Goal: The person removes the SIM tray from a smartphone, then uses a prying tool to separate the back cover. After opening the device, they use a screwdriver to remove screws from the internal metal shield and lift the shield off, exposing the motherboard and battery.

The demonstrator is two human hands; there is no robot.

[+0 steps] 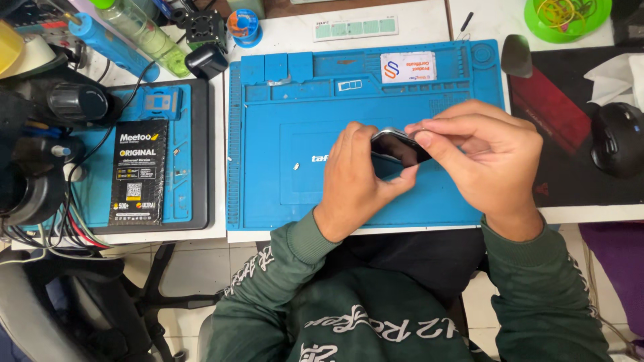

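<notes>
Both hands meet over the middle of the blue repair mat (282, 181), which lies on the white bench (416, 20). The left hand (355, 177) cups a dark phone (397, 149) from below and from its nine o'clock side, fingers curled under the device and thumb lying along its lower edge. The right hand (486, 157) closes on the same phone from three o'clock, its fingertips (424, 137) pinched narrowly at the upper edge, where a thin shiny rim shows. The phone is held just above the mat, tilted, mostly hidden by the two hands; whether it touches the mat cannot be told.

On the mat at nine o'clock of the left hand, a little apart, lies a tiny pale part (296, 165). At twelve o'clock, near the mat's far edge, sits a white card (408, 67). Well to nine o'clock a second, smaller mat (191, 154) carries a black flat package (138, 171), with a tangle of cables (60, 228) and dark equipment beside it. At eleven o'clock stand a blue tool (114, 47) and a green bottle (144, 33). At three o'clock a black mouse (617, 139) rests on a dark red-marked pad (570, 161), and a green bowl (567, 19) sits at one o'clock. Dark green sleeves (523, 281) cover both forearms
</notes>
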